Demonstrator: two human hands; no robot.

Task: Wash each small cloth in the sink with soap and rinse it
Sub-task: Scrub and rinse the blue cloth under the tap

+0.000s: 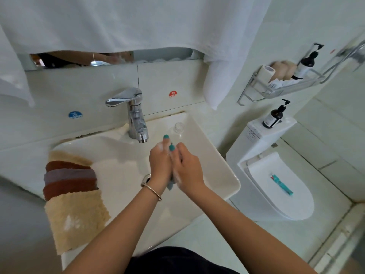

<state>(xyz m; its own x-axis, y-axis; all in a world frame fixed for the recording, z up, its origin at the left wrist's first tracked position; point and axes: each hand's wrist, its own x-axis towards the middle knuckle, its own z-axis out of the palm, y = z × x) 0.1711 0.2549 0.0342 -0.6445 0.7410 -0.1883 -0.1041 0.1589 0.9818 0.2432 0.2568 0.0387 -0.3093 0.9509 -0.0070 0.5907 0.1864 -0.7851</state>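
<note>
Over the white sink (217,167), below the chrome faucet (134,115), my left hand (161,165) and my right hand (188,169) press together around a small blue-grey cloth (171,184). Only its lower corner and a bit between the palms show. White soap foam covers my fingers. Both hands grip the cloth with curled fingers. No water visibly runs from the spout. Several small cloths lie fanned on the sink's left rim: beige (79,214), brown (69,187), grey (69,175), dark brown (65,165) and a tan one (67,155).
A small clear jar (179,126) stands on the back right sink ledge. A toilet (276,184) is to the right, with a teal tube (281,183) on its lid and a dark pump bottle (275,115) on the tank. A wall rack (284,84) holds toiletries. White towels (217,82) hang above.
</note>
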